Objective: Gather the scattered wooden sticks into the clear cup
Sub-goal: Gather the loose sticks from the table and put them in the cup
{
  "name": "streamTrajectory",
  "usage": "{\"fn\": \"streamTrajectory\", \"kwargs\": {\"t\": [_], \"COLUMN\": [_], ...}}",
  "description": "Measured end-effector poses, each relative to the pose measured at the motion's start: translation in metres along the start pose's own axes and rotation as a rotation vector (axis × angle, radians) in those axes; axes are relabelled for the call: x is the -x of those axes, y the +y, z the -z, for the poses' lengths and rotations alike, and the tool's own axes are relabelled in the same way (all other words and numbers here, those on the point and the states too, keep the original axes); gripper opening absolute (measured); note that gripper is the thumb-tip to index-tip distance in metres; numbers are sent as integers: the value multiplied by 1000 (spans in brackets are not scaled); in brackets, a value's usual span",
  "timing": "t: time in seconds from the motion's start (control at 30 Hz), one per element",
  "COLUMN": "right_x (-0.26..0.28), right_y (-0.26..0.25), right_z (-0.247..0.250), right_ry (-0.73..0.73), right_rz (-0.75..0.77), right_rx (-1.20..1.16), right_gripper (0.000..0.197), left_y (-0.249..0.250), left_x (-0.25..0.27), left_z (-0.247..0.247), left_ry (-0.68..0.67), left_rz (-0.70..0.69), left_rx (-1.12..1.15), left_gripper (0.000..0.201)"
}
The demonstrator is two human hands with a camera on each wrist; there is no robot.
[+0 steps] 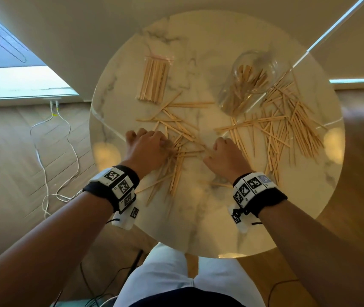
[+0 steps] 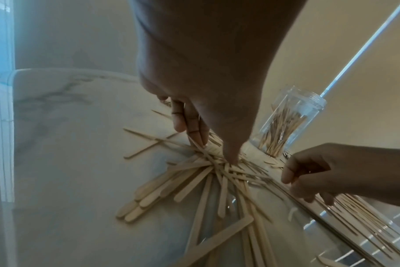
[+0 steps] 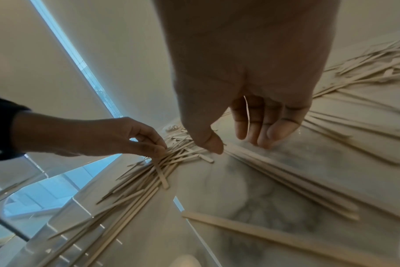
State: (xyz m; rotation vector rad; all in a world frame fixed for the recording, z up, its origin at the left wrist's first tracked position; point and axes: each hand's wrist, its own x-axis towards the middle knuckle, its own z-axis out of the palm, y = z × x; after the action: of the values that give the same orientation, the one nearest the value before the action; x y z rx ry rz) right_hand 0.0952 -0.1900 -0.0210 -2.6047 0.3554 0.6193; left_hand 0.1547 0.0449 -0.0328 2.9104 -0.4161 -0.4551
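Observation:
Thin wooden sticks (image 1: 177,134) lie criss-crossed in the middle of the round marble table (image 1: 210,218). A larger heap of sticks (image 1: 291,127) lies to the right. The clear cup (image 1: 249,85) stands at the back right, upright, with several sticks inside; the left wrist view shows the cup (image 2: 292,122) behind my hand. My left hand (image 1: 165,144) is down on the middle pile, thumb and fingers pinching sticks (image 3: 161,173). My right hand (image 3: 237,144) is beside it, thumb and fingertips (image 3: 263,139) apart and touching the tabletop, holding nothing I can see.
A clear packet of bundled sticks (image 1: 153,82) lies at the back left of the table. White cables (image 1: 50,151) trail on the wooden floor to the left. My legs are at the table's near edge.

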Motion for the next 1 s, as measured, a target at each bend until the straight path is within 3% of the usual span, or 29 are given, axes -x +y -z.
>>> {"fn": "streamTrajectory", "kwargs": {"t": [0.1,0.23,0.37,0.53,0.77,0.9,1.0], "right_x": [-3,-10,-16,-21,-18,-19,-18], "right_y": [-7,-20,-22,-12,-2,8,13], "right_z": [-2,-4,-1,-4,2,10,18], "right_ry": [6,35,1,2,9,-23,-44], "right_rz": [52,35,-33,-41,15,79,123], "right_rx": [65,74,41,45,29,26,53], "right_gripper": [41,27,27,28,31,16,13], "left_y": [2,15,16,13,13,15,16], "left_x": [0,-3,-12,-15,-6,2,4], "left_z": [3,7,7,7,1,-4,-3], "left_ry": [-108,-169,-209,-206,-183,-107,-96], "left_rz": [-84,-68,-14,-59,-170,-215,-230], "left_rx": [-236,-211,-54,-128,-244,-311,-224], "left_gripper": [62,53,38,17,44,45,35]}}
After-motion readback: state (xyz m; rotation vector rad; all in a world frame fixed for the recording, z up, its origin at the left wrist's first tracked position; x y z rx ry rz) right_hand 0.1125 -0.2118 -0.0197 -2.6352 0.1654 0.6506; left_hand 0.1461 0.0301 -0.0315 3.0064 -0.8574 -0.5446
